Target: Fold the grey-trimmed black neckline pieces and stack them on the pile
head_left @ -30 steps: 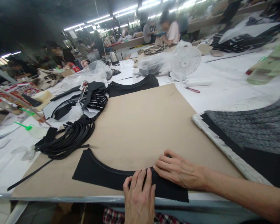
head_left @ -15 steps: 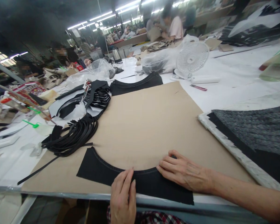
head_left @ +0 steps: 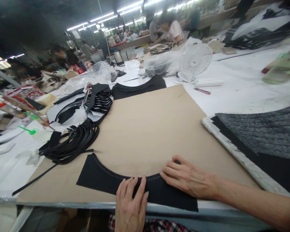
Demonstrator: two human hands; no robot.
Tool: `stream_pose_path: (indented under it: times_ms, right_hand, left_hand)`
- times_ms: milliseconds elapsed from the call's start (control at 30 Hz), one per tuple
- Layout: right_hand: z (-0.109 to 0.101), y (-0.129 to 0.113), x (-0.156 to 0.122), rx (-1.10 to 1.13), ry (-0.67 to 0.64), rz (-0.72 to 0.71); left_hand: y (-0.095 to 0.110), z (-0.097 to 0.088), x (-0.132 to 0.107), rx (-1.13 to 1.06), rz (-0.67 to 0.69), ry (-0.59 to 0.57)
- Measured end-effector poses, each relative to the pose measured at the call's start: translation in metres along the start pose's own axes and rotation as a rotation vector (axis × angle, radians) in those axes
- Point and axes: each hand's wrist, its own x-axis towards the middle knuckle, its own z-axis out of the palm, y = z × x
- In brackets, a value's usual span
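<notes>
A black curved fabric panel (head_left: pixel 99 178) lies on a tan board (head_left: pixel 145 129) near the table's front edge. A narrow band with a faint line runs along its concave upper edge. My left hand (head_left: pixel 131 203) rests on the panel's middle with its fingers spread and their tips at the curved edge. My right hand (head_left: pixel 183 177) has its fingers curled over the panel's right part, closed at the curved edge. A small dark bit shows between its fingers. The panel's right upper corner is hidden under this hand.
A coil of black strips (head_left: pixel 72 141) lies on the left, one strip trailing forward. Behind the board is a stack of black curved pieces (head_left: pixel 137 87). A white fan (head_left: pixel 195 62) and a pink-handled tool (head_left: pixel 202 91) stand beyond. A pale-edged slab (head_left: pixel 232 151) bearing grey material is on the right.
My left hand's fingers have spread apart and shifted slightly right along the panel's curved edge. My right hand stays at nearly the same place on the panel. The whole view has shifted slightly.
</notes>
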Motion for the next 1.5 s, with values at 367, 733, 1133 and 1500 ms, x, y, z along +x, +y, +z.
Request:
stream_pose_path:
  times_ms: [367, 733, 1133, 1500]
  right_hand:
    - [-0.017, 0.003, 0.007, 0.27, -0.072, 0.351]
    - [-0.018, 0.016, -0.003, 0.363, -0.133, 0.316]
    - [-0.007, 0.015, -0.013, 0.198, -0.024, 0.141]
    - [-0.005, 0.013, -0.015, 0.161, -0.001, 0.139]
  left_hand:
    - [0.017, -0.004, 0.011, -0.165, -0.167, 0.114]
    - [0.026, 0.014, 0.025, -0.312, 0.086, 0.005]
    - [0.032, 0.012, 0.024, -0.296, 0.022, -0.042]
    - [0.036, 0.013, 0.018, -0.282, -0.022, -0.03]
